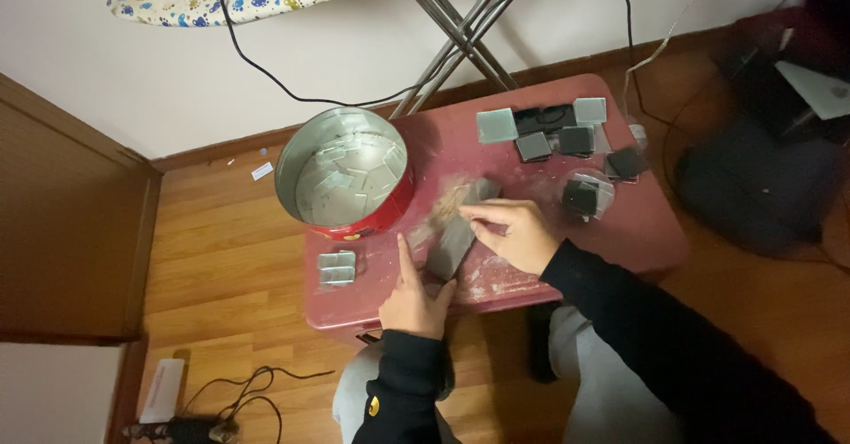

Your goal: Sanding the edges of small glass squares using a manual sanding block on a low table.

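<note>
Two hands are closed on a grey block (453,242) slanting away from the body: left hand (416,298) at its near end, right hand (518,231) at the far

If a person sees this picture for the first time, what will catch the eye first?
Probably the two hands at the centre: the left hand and the right hand hold a grey rectangular block on a small red table. Just left stands a round red tin with small glass-like plates inside.
</note>
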